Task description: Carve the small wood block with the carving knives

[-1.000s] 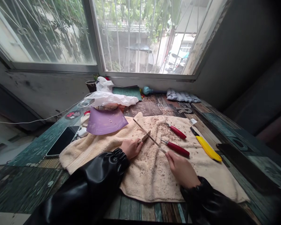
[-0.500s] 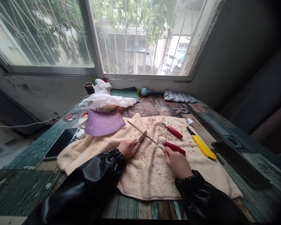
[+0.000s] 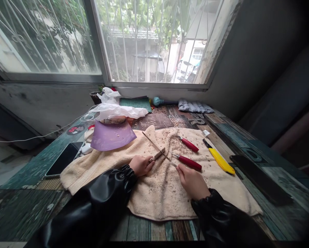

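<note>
My left hand (image 3: 141, 165) is closed around one end of a small wooden piece (image 3: 159, 153), holding it low over a beige towel (image 3: 164, 206). In my right hand (image 3: 192, 182) is the pale handle of a thin file (image 3: 151, 141), whose narrow blade points up and left. The file crosses the far end of the wood; whether it touches is hard to tell. Just beyond my right hand lies a red-handled carving knife (image 3: 189, 162), with a second red-handled knife (image 3: 190, 144) behind it. A yellow utility knife (image 3: 221, 160) rests farther right.
Wood shavings are scattered over the towel and table. To the left are a purple sheet (image 3: 112, 137), a white earbud case (image 3: 86, 148) and a phone (image 3: 64, 160). A white plastic bag (image 3: 120, 111) sits at the back; a long dark object (image 3: 260, 181) lies right.
The wooden piece has turned in my left hand and its far end now sits lower and more to the right. The file has shifted slightly across it. My view has moved a little.
</note>
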`<state>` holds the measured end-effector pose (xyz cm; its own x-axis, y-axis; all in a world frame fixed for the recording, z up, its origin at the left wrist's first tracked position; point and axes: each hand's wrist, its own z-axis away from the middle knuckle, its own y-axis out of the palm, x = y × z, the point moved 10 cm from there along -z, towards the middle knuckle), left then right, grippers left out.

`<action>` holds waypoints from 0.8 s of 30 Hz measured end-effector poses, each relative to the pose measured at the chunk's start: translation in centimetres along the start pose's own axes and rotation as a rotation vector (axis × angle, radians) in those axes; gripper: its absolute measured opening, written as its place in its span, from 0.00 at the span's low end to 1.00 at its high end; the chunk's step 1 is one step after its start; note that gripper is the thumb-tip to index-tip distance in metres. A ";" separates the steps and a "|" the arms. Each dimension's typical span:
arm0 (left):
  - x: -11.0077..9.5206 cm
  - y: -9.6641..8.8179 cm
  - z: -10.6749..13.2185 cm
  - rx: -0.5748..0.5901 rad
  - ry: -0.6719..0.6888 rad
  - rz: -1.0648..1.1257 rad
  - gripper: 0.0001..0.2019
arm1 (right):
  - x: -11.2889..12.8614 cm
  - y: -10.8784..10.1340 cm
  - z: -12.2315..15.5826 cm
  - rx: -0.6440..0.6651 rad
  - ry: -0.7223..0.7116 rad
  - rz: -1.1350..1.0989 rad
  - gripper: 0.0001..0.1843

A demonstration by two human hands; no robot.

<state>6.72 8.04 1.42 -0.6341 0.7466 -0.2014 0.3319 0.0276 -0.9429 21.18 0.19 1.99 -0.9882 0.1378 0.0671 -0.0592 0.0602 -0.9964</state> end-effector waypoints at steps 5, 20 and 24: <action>1.1 -0.1 0.0 -0.019 -0.053 -0.054 0.18 | 0.8 0.0 -1.8 -0.011 0.036 0.014 0.16; 1.1 0.0 -0.1 0.003 -0.088 -0.092 0.19 | 1.6 -1.5 -0.9 0.008 0.027 -0.007 0.19; -0.1 0.0 -0.1 0.001 -0.005 -0.038 0.18 | 2.0 -2.0 -0.8 -0.014 0.059 0.048 0.18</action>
<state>6.87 7.99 1.45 -0.6497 0.7416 -0.1671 0.3070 0.0549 -0.9501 19.48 1.15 4.20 -0.9797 0.1992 0.0228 -0.0099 0.0655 -0.9978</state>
